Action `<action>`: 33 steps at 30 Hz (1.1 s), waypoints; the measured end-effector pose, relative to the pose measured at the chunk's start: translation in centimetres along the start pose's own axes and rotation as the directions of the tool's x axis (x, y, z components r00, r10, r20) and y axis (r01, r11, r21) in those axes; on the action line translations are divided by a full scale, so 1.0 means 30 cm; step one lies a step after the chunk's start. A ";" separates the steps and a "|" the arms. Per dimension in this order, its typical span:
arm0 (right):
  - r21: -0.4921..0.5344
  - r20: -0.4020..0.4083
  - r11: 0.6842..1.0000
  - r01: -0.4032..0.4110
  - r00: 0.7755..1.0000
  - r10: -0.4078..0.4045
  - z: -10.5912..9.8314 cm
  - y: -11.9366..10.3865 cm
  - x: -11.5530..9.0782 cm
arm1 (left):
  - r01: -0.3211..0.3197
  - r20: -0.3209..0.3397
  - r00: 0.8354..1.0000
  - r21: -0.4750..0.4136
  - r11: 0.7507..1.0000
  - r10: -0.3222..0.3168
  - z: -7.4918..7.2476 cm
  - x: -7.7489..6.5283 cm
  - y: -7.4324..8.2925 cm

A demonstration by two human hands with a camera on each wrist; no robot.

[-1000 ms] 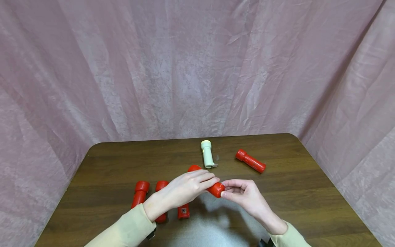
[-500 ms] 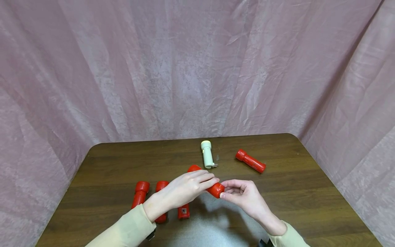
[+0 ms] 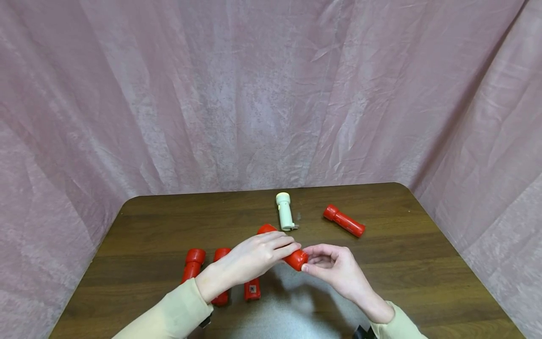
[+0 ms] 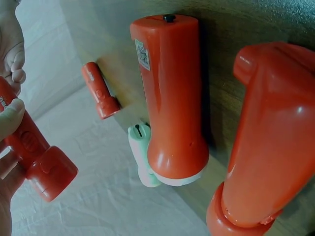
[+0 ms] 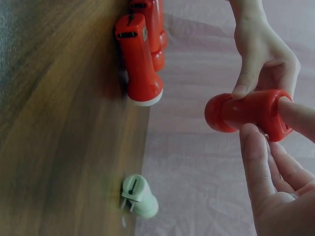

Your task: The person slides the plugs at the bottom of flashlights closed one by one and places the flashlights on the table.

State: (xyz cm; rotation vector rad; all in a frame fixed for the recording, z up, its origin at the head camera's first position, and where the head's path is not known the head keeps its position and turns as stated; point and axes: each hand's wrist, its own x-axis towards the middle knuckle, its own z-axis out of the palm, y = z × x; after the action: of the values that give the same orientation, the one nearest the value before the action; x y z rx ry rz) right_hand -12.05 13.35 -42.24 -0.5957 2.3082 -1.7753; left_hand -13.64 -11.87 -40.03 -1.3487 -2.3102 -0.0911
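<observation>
A red flashlight [image 3: 295, 259] is held above the table between both hands. My left hand [image 3: 263, 251] grips its body from above, with the thumb along the side and the wider lamp head [image 4: 51, 173] sticking out past the fingers. At the tail end, my right hand [image 3: 334, 269] pinches the flashlight; in the right wrist view its thumb lies against the end face and its fingers come from below. The left hand covers the middle of the body in the head view.
Several more red flashlights lie on the brown wooden table [image 3: 402, 263]: one [image 3: 344, 221] at the back right, others [image 3: 192, 264] [image 3: 252, 289] at the left, partly behind the left arm. A pale green flashlight [image 3: 285, 213] with plug prongs lies at the back. A pink curtain [image 3: 254, 94] hangs behind.
Both hands keep their hold on the red flashlight. The flashlight's lamp end and the right hand have shifted very slightly upward in the head view.
</observation>
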 end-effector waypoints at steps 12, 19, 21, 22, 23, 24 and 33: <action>-0.075 0.022 0.994 0.081 0.997 -0.080 0.003 0.000 -0.010 | -0.005 0.028 1.000 -0.040 0.999 0.006 0.006 0.004 -0.006; -0.147 0.045 0.984 0.095 0.995 -0.089 0.004 0.005 -0.012 | -0.004 0.083 0.996 -0.079 0.997 0.010 0.021 0.007 -0.011; -0.188 0.045 0.977 0.101 0.995 -0.095 0.006 0.007 -0.011 | -0.012 0.104 0.994 -0.074 0.997 0.020 0.027 0.007 -0.011; -0.205 0.044 0.974 0.102 0.995 -0.095 0.007 0.008 -0.011 | -0.016 0.114 0.993 -0.073 0.997 0.025 0.030 0.007 -0.011; -0.218 0.045 0.971 0.099 0.995 -0.091 0.008 0.009 -0.011 | -0.020 0.125 0.992 -0.073 0.997 0.029 0.033 0.008 -0.010; -0.232 0.046 0.968 0.095 0.995 -0.087 0.009 0.009 -0.010 | -0.022 0.136 0.990 -0.072 0.997 0.032 0.035 0.009 -0.009; -0.272 0.108 0.962 0.018 0.994 0.011 0.012 0.019 -0.011 | -0.013 0.264 0.964 -0.091 0.996 0.037 0.060 0.016 0.007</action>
State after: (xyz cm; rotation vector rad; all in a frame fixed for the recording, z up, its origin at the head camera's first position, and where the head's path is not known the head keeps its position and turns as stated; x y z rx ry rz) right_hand -11.74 13.29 -42.91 -0.7192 2.4941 -1.3953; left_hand -14.30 -10.86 -41.48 -1.5143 -2.5350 -0.0043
